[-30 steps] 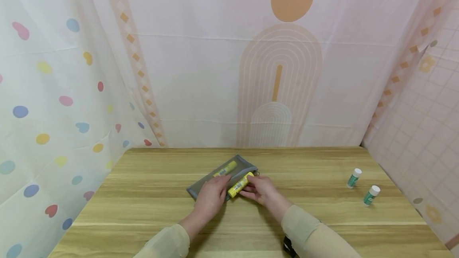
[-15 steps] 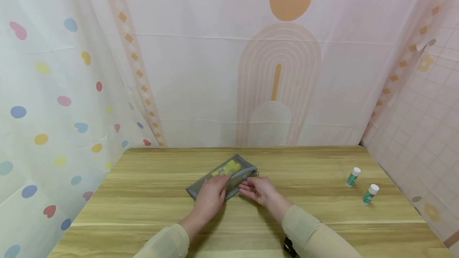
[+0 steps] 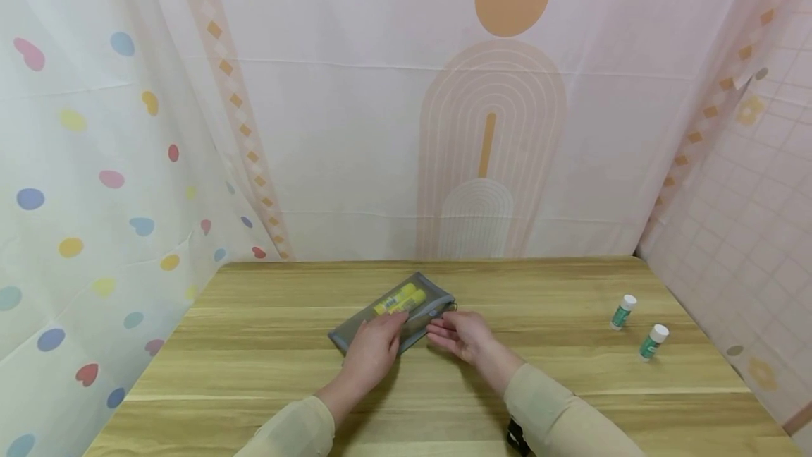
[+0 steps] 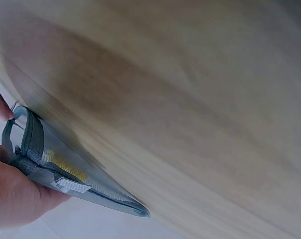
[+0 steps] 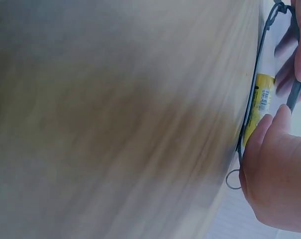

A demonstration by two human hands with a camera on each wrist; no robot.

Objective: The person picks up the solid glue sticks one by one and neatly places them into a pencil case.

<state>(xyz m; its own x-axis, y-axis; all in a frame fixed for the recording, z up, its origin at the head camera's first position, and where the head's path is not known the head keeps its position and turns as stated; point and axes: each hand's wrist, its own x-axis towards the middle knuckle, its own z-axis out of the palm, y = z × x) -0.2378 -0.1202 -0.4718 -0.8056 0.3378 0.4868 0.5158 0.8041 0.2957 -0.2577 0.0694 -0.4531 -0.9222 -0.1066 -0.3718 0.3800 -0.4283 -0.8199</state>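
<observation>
A grey mesh zip pouch (image 3: 357, 328) lies slanted on the wooden table, its near long side unzipped. Through the mesh, two yellow glue sticks (image 3: 395, 298) show side by side. My left hand (image 3: 373, 345) grips the upper edge of the pouch's mouth and lifts it, as the left wrist view confirms. Beside the right end of the mouth is my right hand (image 3: 466, 337), fingers loosely extended, holding nothing; whether its fingertips touch the edge is unclear. In the right wrist view a yellow glue stick (image 5: 259, 104) with a barcode label shows inside the gaping mouth.
Two green glue sticks with white caps, a farther one (image 3: 623, 312) and a nearer one (image 3: 653, 343), stand at the table's right side. Patterned curtains (image 3: 342, 161) hang behind the table and at both sides. A black object (image 3: 517, 436) shows by the right sleeve.
The yellow glue stick that my right hand pinched has gone into the pouch, beside the other one. My right hand has let go of it and drawn slightly right. The left hand stays put.
</observation>
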